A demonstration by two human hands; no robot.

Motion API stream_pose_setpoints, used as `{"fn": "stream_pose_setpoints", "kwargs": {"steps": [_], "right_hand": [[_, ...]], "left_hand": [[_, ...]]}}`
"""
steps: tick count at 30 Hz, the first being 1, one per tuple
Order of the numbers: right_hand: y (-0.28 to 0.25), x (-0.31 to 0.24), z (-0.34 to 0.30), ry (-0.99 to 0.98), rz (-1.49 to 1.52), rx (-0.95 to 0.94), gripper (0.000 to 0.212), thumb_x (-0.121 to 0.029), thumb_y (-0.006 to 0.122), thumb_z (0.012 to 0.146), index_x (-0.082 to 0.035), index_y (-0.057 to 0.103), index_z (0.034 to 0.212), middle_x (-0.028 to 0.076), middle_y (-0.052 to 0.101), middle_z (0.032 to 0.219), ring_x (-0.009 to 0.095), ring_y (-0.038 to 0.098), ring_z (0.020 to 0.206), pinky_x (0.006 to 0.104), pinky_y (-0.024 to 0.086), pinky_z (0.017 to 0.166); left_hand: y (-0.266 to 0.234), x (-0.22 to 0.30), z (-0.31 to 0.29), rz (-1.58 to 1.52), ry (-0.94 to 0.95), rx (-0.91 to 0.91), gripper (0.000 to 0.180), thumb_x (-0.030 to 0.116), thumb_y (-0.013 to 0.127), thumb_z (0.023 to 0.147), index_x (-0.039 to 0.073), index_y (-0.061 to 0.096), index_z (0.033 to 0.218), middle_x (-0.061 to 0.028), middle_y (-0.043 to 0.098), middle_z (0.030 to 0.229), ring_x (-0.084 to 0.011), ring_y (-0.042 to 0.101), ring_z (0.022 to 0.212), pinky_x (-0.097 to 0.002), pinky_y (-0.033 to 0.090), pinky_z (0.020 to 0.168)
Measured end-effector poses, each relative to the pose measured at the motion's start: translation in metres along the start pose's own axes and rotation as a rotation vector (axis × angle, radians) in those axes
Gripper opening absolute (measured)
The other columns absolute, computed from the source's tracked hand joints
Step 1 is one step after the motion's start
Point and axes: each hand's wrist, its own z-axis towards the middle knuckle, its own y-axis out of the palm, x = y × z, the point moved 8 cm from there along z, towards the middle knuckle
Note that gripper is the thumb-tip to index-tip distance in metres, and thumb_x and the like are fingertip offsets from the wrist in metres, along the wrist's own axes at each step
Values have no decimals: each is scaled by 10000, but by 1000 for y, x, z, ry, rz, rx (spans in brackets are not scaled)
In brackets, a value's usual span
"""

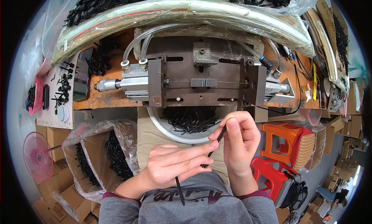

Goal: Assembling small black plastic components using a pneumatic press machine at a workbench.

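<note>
In front of my chest, my right hand (241, 142) pinches the upper end of a thin black rod-like part (221, 135) between thumb and fingers. My left hand (174, 164) comes in from the left, its fingers closed round the lower stretch of that part. A second slim black stick (180, 192) hangs down from under the left palm, its upper end hidden by the hand. Just beyond the hands is a white basket (158, 125) with many black stick-like parts (192, 119) in it. The exact kind of these parts is too small to tell.
A dark metal fixture (182, 70) with two silver air cylinders (135, 84) and clear hoses (135, 43) stands on the wooden bench (110, 102). Lined boxes of black parts (118, 154) and a pink fan (38, 154) are at left; orange (281, 140) and red stools (267, 177) at right.
</note>
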Motion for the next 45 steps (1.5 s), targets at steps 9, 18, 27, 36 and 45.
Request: {"fn": "stream_pose_setpoints", "kwargs": {"steps": [9,18,27,36,45], "right_hand": [[-1,1,-2,6,10,1,138,-106,509,1013,23,552,995,130,667,786,100,603,599,213,498,527],[-2,4,-3,47,31,12,125,-96,515,1009,22,555,1003,125,672,798,95,600,606,215,497,542],[-2,23,-4,236,89,-113,107,-86,567,983,3,616,1017,30,660,856,44,580,674,188,467,597],[-37,6,0,160,-57,47,205,-97,494,993,33,622,1086,113,693,921,77,556,656,216,431,599],[-31,9,-12,185,-84,-5,148,-23,535,950,42,632,1041,97,675,880,100,579,679,224,441,605]], "left_hand": [[1,1,3,-23,-41,-31,265,113,814,665,4,744,896,-128,697,1150,-127,675,646,-225,516,540],[4,-2,-1,-24,-72,-42,258,110,811,675,7,743,902,-127,697,1151,-139,697,687,-231,531,561],[2,1,8,224,19,-28,245,127,814,675,40,749,894,-108,709,1123,-104,646,596,-213,462,493],[6,-23,33,595,-100,22,232,128,787,706,41,705,904,-96,674,1204,-158,638,580,-247,472,506],[16,-34,46,731,-132,-46,228,182,765,739,72,691,925,-73,661,1235,-129,624,546,-244,474,501]]}}
